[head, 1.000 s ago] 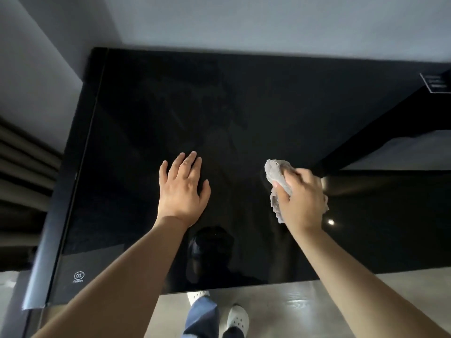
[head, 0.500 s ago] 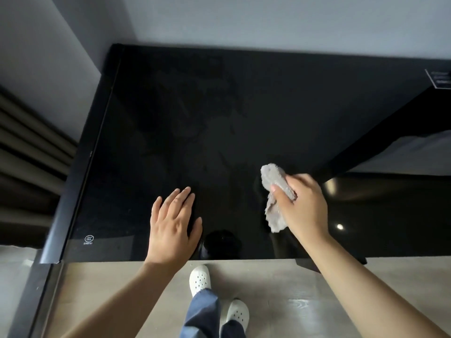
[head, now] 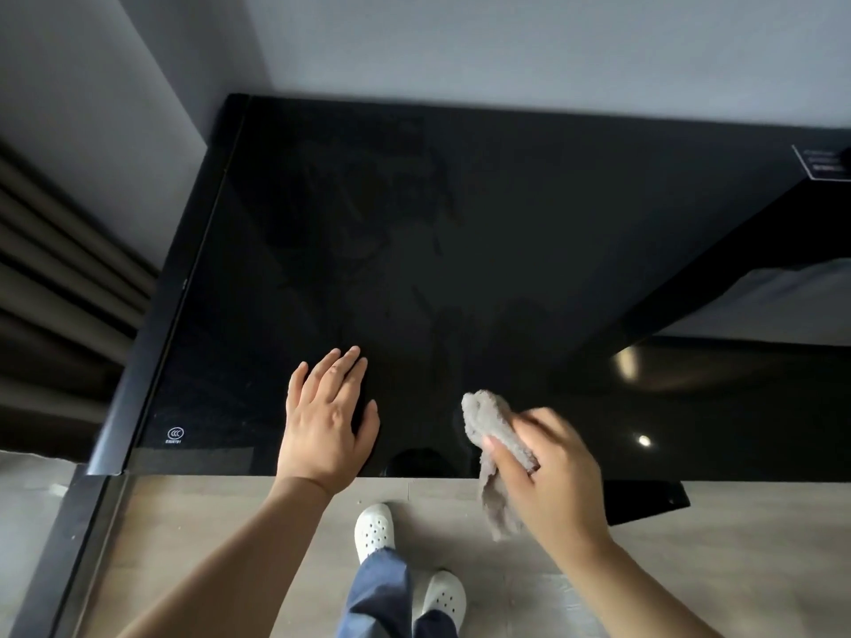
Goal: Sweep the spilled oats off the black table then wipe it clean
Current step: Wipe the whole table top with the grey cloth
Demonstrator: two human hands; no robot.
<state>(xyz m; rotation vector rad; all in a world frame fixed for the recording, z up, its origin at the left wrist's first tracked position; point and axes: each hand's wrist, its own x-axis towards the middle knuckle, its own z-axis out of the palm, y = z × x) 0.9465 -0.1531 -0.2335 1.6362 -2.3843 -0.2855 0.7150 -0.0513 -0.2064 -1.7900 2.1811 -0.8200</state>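
The black glossy table (head: 506, 223) fills the middle of the view, with faint wipe streaks on its surface and no oats that I can make out. My left hand (head: 329, 421) lies flat on the table near its front edge, fingers straight. My right hand (head: 552, 472) grips a crumpled grey cloth (head: 495, 430) at the front edge; the cloth's upper end touches the table and its tail hangs down past the edge.
A grey wall runs behind the table and dark curtain folds (head: 55, 292) hang at the left. Below the front edge lie a pale wooden floor (head: 230, 522), my white clogs (head: 375, 531) and the table's black foot (head: 644, 501). A small label (head: 824, 163) sits at the table's far right.
Both hands have drawn back toward the table's front edge. My right hand has dragged the cloth to the edge, where its tail now hangs over. The view has pulled back.
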